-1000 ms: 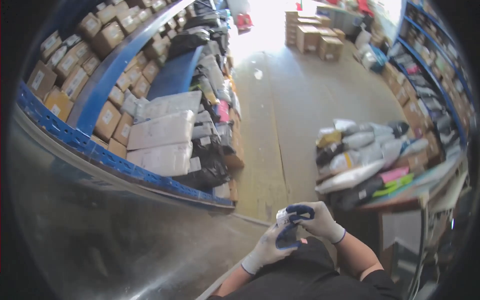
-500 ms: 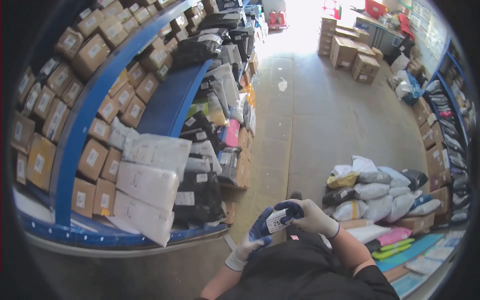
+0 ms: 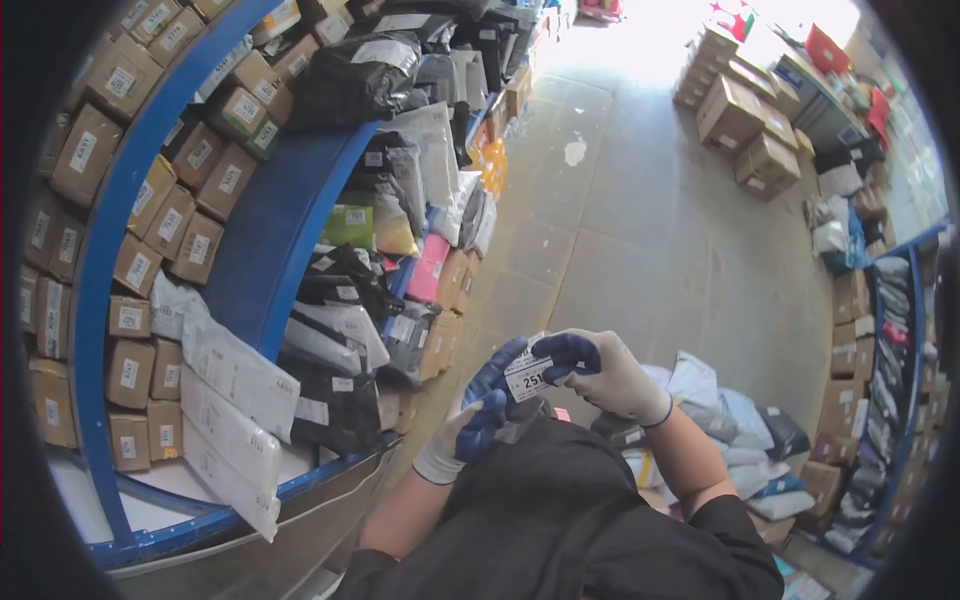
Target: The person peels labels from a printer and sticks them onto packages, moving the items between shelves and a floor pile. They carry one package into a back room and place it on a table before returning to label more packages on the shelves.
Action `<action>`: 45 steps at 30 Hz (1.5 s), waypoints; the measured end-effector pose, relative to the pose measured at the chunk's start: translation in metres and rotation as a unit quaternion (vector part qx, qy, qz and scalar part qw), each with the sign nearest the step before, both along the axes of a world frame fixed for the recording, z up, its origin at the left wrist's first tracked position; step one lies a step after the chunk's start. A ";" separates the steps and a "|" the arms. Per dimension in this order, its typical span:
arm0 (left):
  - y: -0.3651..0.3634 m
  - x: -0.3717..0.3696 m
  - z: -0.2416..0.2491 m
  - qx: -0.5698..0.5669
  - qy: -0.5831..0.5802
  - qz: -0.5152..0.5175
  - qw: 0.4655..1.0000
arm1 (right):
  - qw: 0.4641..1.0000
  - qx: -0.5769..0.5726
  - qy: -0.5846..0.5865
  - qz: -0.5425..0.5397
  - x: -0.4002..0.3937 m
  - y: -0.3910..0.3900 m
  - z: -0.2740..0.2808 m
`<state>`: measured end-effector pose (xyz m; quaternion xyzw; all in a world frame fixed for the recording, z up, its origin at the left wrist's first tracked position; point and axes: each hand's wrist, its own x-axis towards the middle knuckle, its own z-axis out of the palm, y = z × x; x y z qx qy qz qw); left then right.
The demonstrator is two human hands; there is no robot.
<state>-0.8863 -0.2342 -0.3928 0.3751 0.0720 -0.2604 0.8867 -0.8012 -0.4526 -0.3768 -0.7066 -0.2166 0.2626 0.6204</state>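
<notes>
A small white printed label [image 3: 528, 382] with large digits starting "251" is held up in front of my chest. My left hand [image 3: 464, 422], in a white and blue work glove, grips the label's left side, its thumb apart from the fingers. On the other side, my right hand [image 3: 612, 378], gloved the same way, is closed with its blue fingertips on the label's right edge. The fingers cover part of the label's upper area.
To my left, a blue shelf rack [image 3: 290, 240] carries labelled cardboard boxes [image 3: 128, 373] and bagged parcels [image 3: 230, 410]. A pile of parcels [image 3: 735, 420] lies on the floor at right. Larger cartons [image 3: 740, 110] stand farther off, and another loaded rack [image 3: 912, 330] runs along the right.
My view has turned and come closer to the left rack. Both hands still hold the label, now raised slightly, with more of its print showing.
</notes>
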 end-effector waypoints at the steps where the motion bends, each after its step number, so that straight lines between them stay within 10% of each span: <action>1: 0.000 0.018 -0.001 0.005 0.013 -0.003 1.000 | 1.000 -0.012 -0.006 0.018 0.021 -0.002 -0.002; 8: -0.025 0.149 -0.033 -0.111 -0.171 0.045 0.978 | 0.994 -0.038 -0.090 0.057 0.154 0.005 0.004; 17: -0.012 0.292 -0.022 0.080 -0.117 0.078 0.987 | 0.947 -0.133 -0.291 0.037 0.306 0.015 -0.004; 23: 0.013 0.329 -0.005 -0.135 -0.022 0.195 0.971 | 0.956 0.016 -0.282 0.082 0.384 0.070 -0.004; 26: 0.023 0.348 -0.025 -0.094 -0.087 0.252 0.959 | 0.940 0.027 -0.303 0.154 0.417 0.100 -0.002; 29: 0.036 0.386 -0.016 0.316 -0.150 0.270 0.897 | 0.919 0.048 -0.334 0.202 0.455 0.123 -0.005; 30: 0.042 0.386 -0.061 -0.050 -0.143 0.269 0.951 | 0.918 0.065 -0.318 0.229 0.468 0.130 -0.006; 31: 0.045 0.381 -0.103 -0.409 -0.117 0.229 0.876 | 0.914 0.082 -0.303 0.257 0.482 0.137 -0.006; 35: 0.033 0.425 -0.066 -0.707 -0.172 0.196 0.657 | 0.884 0.103 -0.324 0.321 0.538 0.162 0.004; 38: 0.026 0.509 0.032 -0.652 -0.081 0.312 0.687 | 0.857 0.030 -0.360 0.367 0.575 0.172 0.006; 40: 0.026 0.515 -0.002 -0.268 0.024 0.633 0.726 | 0.879 0.049 -0.322 0.349 0.591 0.179 0.023; 44: 0.049 0.513 -0.044 -0.071 0.143 0.831 0.533 | 0.800 0.229 -0.337 0.440 0.639 0.226 0.066; 45: 0.054 0.512 -0.040 -0.169 0.040 0.808 0.562 | 0.819 0.244 -0.293 0.428 0.646 0.243 0.077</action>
